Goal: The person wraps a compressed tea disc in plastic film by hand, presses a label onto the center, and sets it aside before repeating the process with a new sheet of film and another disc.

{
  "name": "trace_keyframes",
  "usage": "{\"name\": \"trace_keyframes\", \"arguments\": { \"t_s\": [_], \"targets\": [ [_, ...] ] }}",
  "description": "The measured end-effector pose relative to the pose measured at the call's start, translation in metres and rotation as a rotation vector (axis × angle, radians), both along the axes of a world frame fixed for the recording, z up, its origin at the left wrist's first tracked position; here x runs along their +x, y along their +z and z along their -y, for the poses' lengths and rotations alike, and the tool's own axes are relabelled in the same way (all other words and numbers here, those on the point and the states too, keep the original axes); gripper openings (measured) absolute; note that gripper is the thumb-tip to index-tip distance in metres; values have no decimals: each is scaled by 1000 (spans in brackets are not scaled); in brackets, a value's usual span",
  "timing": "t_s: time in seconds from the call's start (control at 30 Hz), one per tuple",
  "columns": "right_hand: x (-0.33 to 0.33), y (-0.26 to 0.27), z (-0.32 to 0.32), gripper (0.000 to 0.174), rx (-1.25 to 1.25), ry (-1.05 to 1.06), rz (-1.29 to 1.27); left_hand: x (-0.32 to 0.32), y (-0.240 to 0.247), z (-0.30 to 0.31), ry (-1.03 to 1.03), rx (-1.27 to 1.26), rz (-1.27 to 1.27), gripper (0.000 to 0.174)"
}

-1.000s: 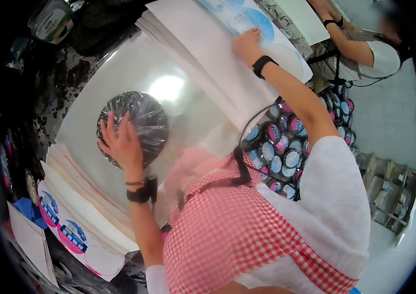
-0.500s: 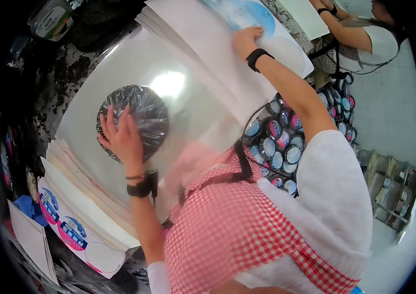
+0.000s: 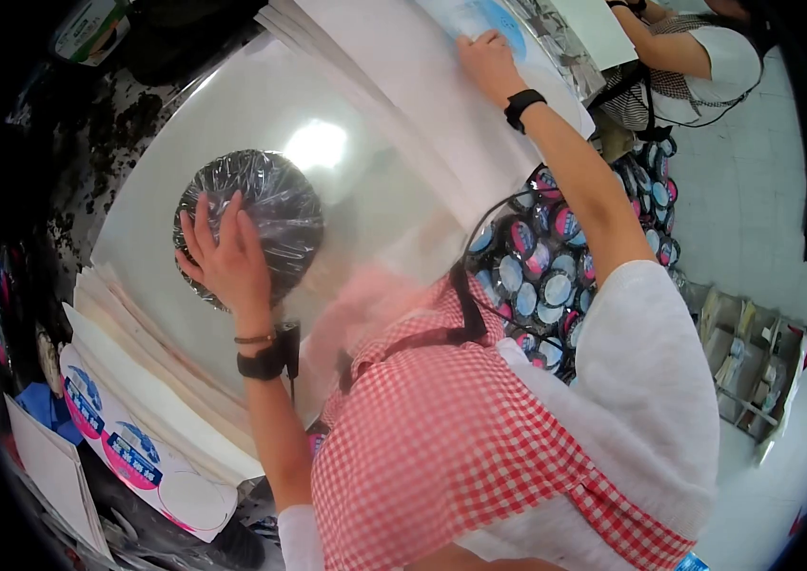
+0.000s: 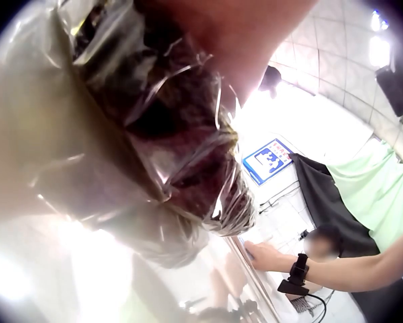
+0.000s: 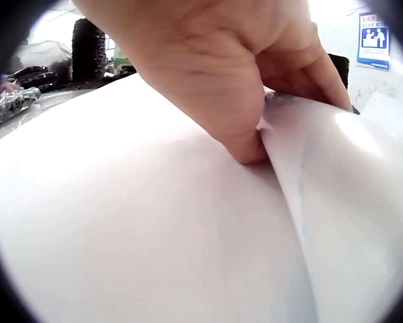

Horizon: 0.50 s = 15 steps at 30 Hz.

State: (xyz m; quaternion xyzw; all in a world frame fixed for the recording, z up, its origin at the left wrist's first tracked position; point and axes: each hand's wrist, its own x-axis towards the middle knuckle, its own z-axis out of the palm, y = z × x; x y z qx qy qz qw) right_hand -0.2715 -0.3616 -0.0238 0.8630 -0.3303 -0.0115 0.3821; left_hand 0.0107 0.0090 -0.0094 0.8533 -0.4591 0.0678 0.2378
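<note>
disc (image 3: 287,214) sits under left hand (image 3: 235,269); right hand (image 3: 494,68) pinches sheet (image 5: 353,188)

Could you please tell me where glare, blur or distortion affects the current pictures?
Head view: a bright glare patch on the shiny worktop, a hazy pink smear by the checked apron, and dark, curved outer edges. Left wrist view: blown-out white at lower left, with the plastic-wrapped bundle partly blurred. Right wrist view: white sheets washed out, a glare spot at right, dark corners.

a workshop, shown by heaped round packs (image 3: 556,288), layered paper sheets (image 3: 375,57) and a blue wall sign (image 5: 374,42)
</note>
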Motion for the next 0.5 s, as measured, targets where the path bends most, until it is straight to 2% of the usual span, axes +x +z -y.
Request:
{"name": "trace_keyframes", "arguments": {
  "t_s": [0.17, 0.27, 0.37, 0.47, 0.5],
  "targets": [
    [9, -10, 4, 23, 110, -69, -148, 0, 0, 0, -3, -13, -19, 29],
    [25, 2, -2, 26, 197, -248, -320, 1, 0, 1, -2, -17, -19, 29],
    [25, 14, -11, 22, -54, -137, -631, 2, -1, 1, 4, -6, -17, 29],
    [4, 28, 15, 27, 587, 67, 2, 1, -1, 1, 14, 2, -15, 29],
    [7, 45, 9, 32, 617, -138, 76, 1, 0, 1, 14, 3, -19, 29]
  ]
}}
